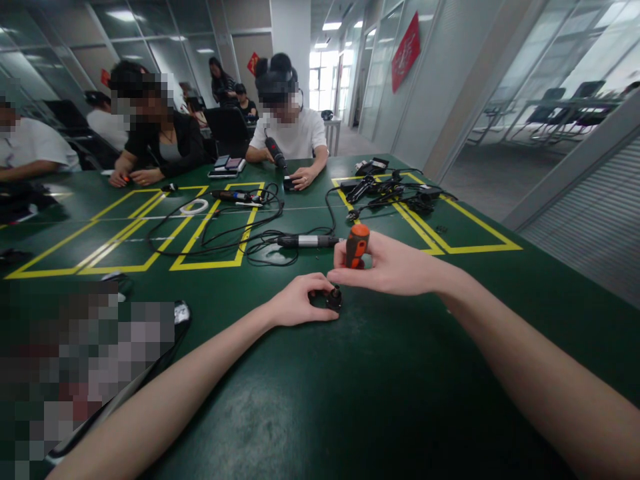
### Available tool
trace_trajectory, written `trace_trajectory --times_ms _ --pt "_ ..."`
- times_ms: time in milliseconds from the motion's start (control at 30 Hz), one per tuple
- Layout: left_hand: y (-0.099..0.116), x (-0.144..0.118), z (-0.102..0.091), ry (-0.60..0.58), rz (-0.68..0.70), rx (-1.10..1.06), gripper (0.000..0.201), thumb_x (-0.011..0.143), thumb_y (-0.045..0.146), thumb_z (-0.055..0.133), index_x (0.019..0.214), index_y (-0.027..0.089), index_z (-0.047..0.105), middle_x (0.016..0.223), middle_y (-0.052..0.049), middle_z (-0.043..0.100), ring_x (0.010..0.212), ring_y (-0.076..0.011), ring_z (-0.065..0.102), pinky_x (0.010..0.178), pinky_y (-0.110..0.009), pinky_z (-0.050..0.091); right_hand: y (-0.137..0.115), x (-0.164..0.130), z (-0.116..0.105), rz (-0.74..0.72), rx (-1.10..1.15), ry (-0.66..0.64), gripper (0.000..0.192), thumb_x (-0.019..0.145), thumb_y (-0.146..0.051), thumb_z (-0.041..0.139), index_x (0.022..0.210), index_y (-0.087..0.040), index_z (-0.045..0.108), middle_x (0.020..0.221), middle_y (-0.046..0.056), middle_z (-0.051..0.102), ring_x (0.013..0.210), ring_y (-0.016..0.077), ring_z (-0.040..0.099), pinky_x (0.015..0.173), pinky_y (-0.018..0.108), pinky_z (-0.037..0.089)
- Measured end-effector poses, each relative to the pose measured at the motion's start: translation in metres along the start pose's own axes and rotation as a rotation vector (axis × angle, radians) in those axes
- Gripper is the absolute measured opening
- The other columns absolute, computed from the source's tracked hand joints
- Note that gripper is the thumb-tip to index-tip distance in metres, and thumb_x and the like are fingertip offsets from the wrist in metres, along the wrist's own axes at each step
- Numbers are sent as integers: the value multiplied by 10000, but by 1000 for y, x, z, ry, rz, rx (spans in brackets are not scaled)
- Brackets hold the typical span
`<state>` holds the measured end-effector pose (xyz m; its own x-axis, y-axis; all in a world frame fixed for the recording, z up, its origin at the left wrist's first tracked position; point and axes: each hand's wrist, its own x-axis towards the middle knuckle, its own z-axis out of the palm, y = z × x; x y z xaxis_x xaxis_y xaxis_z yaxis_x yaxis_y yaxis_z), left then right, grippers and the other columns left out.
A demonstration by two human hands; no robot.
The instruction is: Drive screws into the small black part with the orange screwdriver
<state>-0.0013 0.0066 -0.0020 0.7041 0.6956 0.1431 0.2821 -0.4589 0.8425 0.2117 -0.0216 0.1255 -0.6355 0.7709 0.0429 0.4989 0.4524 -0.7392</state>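
Note:
On the green table [280, 373], my left hand [303, 300] curls its thumb and fingers around a small black part [334, 300]. A short stub stands up from the top of that part; its exact kind is too small to make out. Just above and to the right, my right hand [385, 263] grips a screwdriver [357, 245] with an orange and dark grey handle. The handle stands nearly upright. My fingers hide the lower end of the tool, so I cannot tell whether its tip touches the part.
Beyond my hands lies an electric screwdriver [307, 241] with its black cable. Yellow tape [205, 268] marks rectangles on the table. Tangled black cables and adapters [385, 187] lie back right, a white ring [194, 207] back left. Across the table, a person [300, 137] holds a power tool.

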Motion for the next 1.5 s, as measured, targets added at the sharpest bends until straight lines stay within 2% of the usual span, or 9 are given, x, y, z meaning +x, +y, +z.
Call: trace_trajectory --times_ms 233,367,500,733,900,967,1100,1300,1500 --pt "2 0 -1 4 10 23 294 770 337 878 1003 182 789 1071 -55 742 994 -211 670 920 -337 516 -1 -6 -6 -14 -14 -24 310 940 -498 622 906 -195 679 813 18 619 779 194 561 720 313 458" --pt "2 0 -1 5 19 26 293 773 331 878 1003 174 787 1094 -63 729 1013 -213 666 949 -343 519 -1 -7 -6 -6 -1 1 225 909 -419 666 962 -207 612 801 -16 566 728 163 518 675 281 439" --pt "1 0 -1 1 23 32 279 778 325 873 1001 180 789 1070 -55 724 1002 -212 668 945 -342 519 0 -6 -8 -30 25 25 262 838 -391 743 908 -211 565 814 -22 554 703 145 504 650 270 433" --pt "1 0 0 -6 34 18 285 784 313 866 1022 177 788 1106 -67 724 1034 -217 669 976 -349 519 4 -4 -9 -39 -3 21 315 877 -501 710 841 -196 638 797 10 616 751 183 560 707 311 453" --pt "-1 2 2 5 42 25 282 770 319 878 989 168 782 1079 -65 721 1005 -219 664 936 -341 511 4 -7 -2 27 42 54 343 887 -526 721 832 -195 652 728 -4 607 684 173 549 666 305 445" --pt "-2 3 2 4 49 27 268 769 315 877 971 168 779 1074 -61 721 1008 -219 661 928 -333 504 6 -9 4 27 54 119 316 875 -494 746 849 -193 654 750 -1 618 692 172 557 669 303 455" --pt "-2 3 3 7 57 29 256 771 313 875 955 165 775 1047 -49 706 964 -202 657 902 -316 502 19 -13 23 11 146 364 285 830 -440 793 856 -188 661 803 19 651 714 176 577 664 306 479" --pt "-1 3 4 5 62 29 249 764 310 881 934 158 780 1023 -42 692 915 -182 641 920 -313 508 40 -23 59 -9 438 678 307 856 -490 800 915 -197 730 723 -7 611 628 143 527 595 290 466" --pt "0 3 5 12 63 36 235 768 297 876 931 158 778 990 -34 679 890 -176 632 913 -312 506 46 -21 83 -25 810 749 353 809 -497 880 997 -231 744 771 -24 628 545 95 497 517 258 447"
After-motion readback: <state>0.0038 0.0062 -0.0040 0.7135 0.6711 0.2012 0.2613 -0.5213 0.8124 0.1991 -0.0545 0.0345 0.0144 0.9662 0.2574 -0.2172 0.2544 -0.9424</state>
